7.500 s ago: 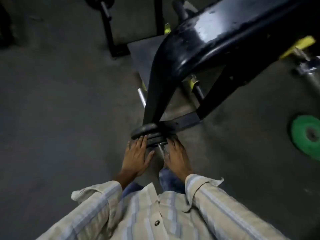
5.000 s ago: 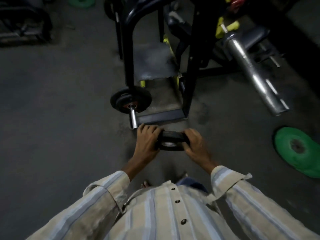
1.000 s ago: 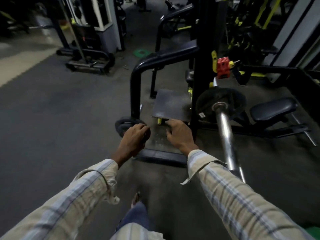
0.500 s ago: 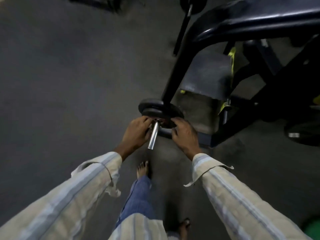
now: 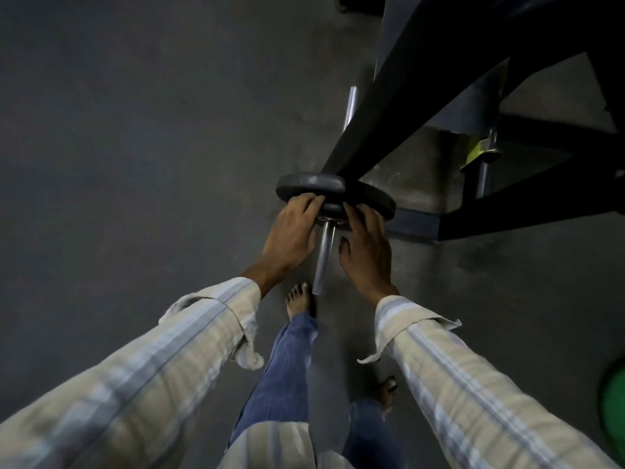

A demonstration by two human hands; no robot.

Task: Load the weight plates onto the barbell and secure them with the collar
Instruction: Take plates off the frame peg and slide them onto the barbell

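Observation:
A silver barbell sleeve (image 5: 324, 255) points toward me, its end above my bare foot. Two dark weight plates sit on it: a larger far plate (image 5: 313, 186) and a smaller near plate (image 5: 333, 211) pressed against it. My left hand (image 5: 291, 235) grips the small plate's left edge and my right hand (image 5: 364, 247) grips its right edge, one on each side of the sleeve. The bar's far part (image 5: 351, 106) runs on behind the plates. No collar shows on the sleeve.
A black machine frame (image 5: 439, 79) slants over the plates from the upper right, with its base rail (image 5: 507, 211) on the floor to the right. A green plate (image 5: 614, 407) lies at the right edge. Dark gym floor spreads to the left.
Earlier I carried a small plate to the bar. Since half a second ago both hands have pushed it further along the sleeve against the larger plate; the view dropped closer.

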